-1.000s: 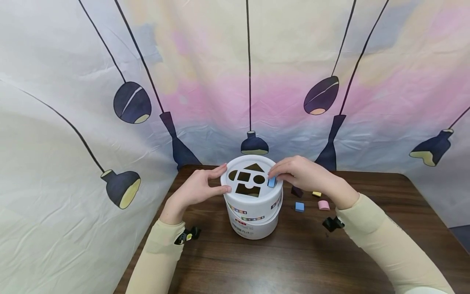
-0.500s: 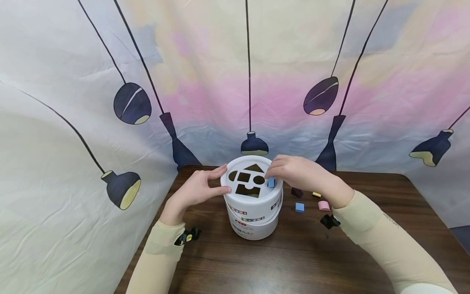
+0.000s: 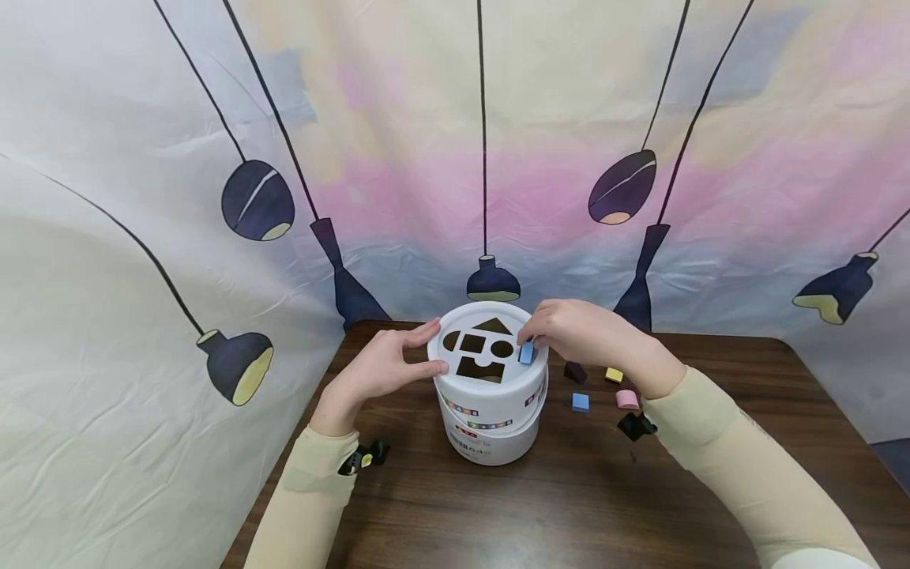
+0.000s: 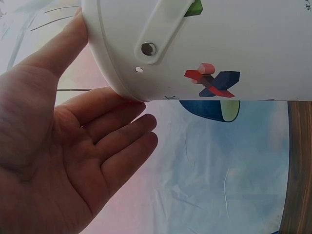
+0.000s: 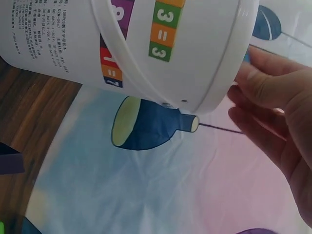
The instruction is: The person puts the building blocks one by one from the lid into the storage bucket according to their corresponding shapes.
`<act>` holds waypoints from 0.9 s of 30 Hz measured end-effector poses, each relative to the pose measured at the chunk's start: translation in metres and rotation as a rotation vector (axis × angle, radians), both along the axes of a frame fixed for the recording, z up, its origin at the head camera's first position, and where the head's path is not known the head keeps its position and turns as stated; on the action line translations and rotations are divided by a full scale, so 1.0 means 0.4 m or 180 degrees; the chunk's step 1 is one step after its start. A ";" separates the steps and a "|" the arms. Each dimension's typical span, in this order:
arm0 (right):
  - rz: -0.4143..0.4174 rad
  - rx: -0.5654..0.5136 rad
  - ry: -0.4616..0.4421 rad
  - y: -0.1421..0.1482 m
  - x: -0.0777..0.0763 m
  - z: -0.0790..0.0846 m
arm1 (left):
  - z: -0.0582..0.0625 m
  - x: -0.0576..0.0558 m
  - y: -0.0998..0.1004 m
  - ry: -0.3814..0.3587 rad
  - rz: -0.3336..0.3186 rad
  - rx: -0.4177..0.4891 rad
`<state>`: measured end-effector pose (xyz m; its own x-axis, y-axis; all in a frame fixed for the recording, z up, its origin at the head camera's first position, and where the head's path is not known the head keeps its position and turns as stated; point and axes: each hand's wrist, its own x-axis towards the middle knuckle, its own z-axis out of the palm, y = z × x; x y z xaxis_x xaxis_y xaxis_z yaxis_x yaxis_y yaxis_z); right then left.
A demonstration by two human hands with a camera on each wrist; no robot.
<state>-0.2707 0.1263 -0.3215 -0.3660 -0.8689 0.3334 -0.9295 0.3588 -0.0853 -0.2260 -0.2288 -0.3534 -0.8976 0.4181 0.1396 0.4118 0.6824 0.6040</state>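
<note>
Basically, little has shifted over the last second. The left hand hasn't moved: thumb and fingers laid along the rim of the lid, mostly straight, steadying it rather than clenched. The right hand has reworked its grip a bit and the held blue block sits at a slightly different slant, same spot on the right side of the lid. Fingers pinch it by the upper end. My read: alignment in progress, piece not through yet. Can't tell if its lower end is already in a slot; the block and fingers cover that spot.

Counts:
- white bucket: 1, upright on the desk, lid on top
- holes in view: 5, i.e. triangle, half-round, square, circle, notched rectangle
- blocks in hand: 1
- loose blocks seen on desk, right of bucket: 4, one each of dark block, yellow block, pink block, second blue block

Right wrist view has a green sliver at its edge; can't identify it.
</note>
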 end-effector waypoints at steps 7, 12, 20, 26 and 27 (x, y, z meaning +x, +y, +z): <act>-0.0080 -0.0130 -0.0590 0.007 -0.029 -0.012 | 0.003 0.005 0.002 -0.0026 -0.0036 0.0037; -0.0077 -0.0117 -0.0660 0.009 -0.034 -0.010 | 0.002 0.005 0.001 -0.0042 -0.0008 0.0055; -0.0166 -0.0118 -0.0661 0.016 -0.030 -0.010 | 0.001 0.003 0.000 -0.0026 -0.0010 0.0030; -0.0170 -0.0550 -0.0549 0.056 -0.046 -0.040 | 0.003 0.003 -0.001 -0.0013 -0.0038 0.0014; -0.0212 -0.0674 -0.0562 0.070 -0.048 -0.050 | 0.004 0.004 -0.002 -0.0008 -0.0035 0.0006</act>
<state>-0.2901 0.1542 -0.3413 -0.4886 -0.7587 0.4309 -0.8685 0.3756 -0.3234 -0.2245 -0.2295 -0.3519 -0.8933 0.4277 0.1380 0.4177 0.6767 0.6063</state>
